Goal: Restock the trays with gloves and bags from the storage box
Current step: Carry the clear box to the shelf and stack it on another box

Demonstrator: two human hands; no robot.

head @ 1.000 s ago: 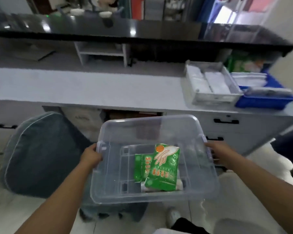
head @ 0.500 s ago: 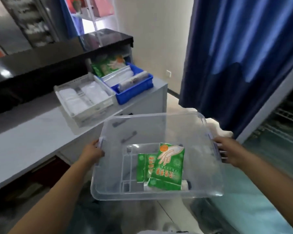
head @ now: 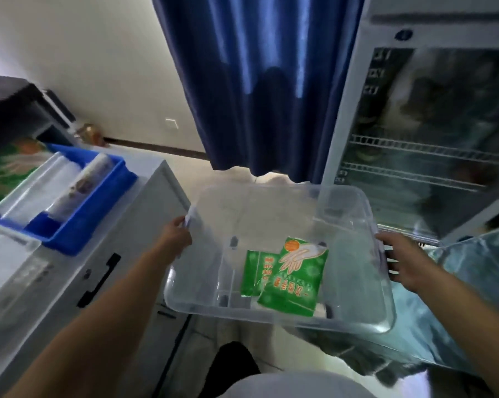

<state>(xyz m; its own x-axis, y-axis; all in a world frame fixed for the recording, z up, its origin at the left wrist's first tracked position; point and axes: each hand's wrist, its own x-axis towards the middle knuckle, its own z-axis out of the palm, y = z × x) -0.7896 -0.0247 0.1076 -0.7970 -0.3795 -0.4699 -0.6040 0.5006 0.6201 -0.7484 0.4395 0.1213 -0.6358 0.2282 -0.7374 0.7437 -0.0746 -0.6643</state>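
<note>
I hold a clear plastic storage box (head: 354,297) in the air at waist height. My left hand (head: 176,234) grips its left rim and my right hand (head: 402,261) grips its right handle. Two green glove packets (head: 293,278) lie on the box floor, one overlapping the other. At the left, a blue tray (head: 78,225) on the grey cabinet (head: 145,214) holds rolls of bags (head: 81,185) and a green glove packet (head: 4,170). A white tray (head: 9,254) sits at the left edge, partly cut off.
A dark blue curtain (head: 257,81) hangs straight ahead. A glass-door fridge (head: 432,124) with wire shelves stands at the right. A teal-covered seat (head: 458,297) lies under the box at lower right. The floor between cabinet and fridge shows pale tiles.
I have turned to the right with the box in both hands. The counter and trays have slid to the left edge of view, and the curtain and fridge have come into view.
</note>
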